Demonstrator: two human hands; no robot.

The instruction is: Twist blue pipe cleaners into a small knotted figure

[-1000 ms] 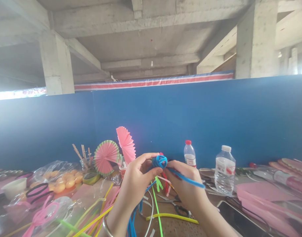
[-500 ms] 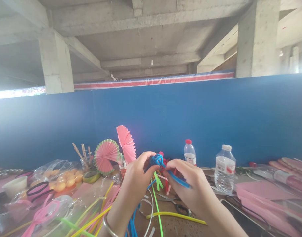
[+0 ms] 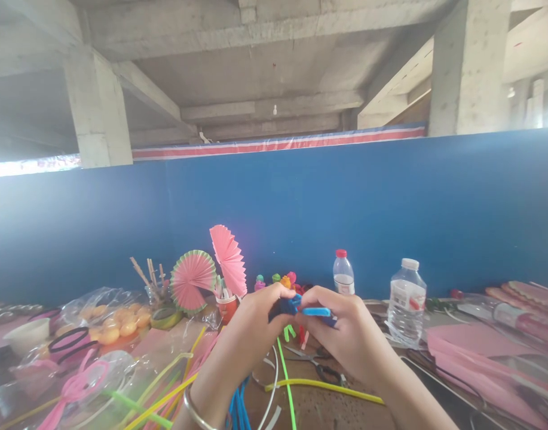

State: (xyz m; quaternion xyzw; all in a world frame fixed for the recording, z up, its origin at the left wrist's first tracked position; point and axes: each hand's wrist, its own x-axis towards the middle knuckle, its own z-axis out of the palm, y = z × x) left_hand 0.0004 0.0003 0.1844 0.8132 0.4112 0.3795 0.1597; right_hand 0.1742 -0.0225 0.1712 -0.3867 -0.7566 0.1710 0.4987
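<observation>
The person's left hand [image 3: 258, 316] has its thumb and forefinger closed on a small bundle of bright blue, pipe-cleaner-like strands [image 3: 295, 302]. The right hand [image 3: 345, 316], just beside it, has thumb and forefinger pinched on the same bundle from the right. The bundle lies between the two sets of fingertips, raised above the table, and the fingers cover much of it. The part that shows looks bent and compact, darker toward the left hand; a paler, straighter length sticks out to the right across the right hand's fingers. How the strands are wound inside cannot be told.

A silver metal bangle [image 3: 193, 412] circles the left wrist. Near and below the hands, more loose blue strands [image 3: 240, 407] hang or lie beside the left forearm; which cannot be told. Under the hands, a thin bright green strip [image 3: 288, 385] crosses a thicker yellow strip [image 3: 327, 389], with dark-handled metal scissors [image 3: 328, 375] just beyond. Farther off stand a red-capped clear plastic bottle [image 3: 344, 282] and, to its right, a larger white-capped clear plastic bottle [image 3: 406, 306]. At far left stands a folded pink paper fan [image 3: 229, 260].
</observation>
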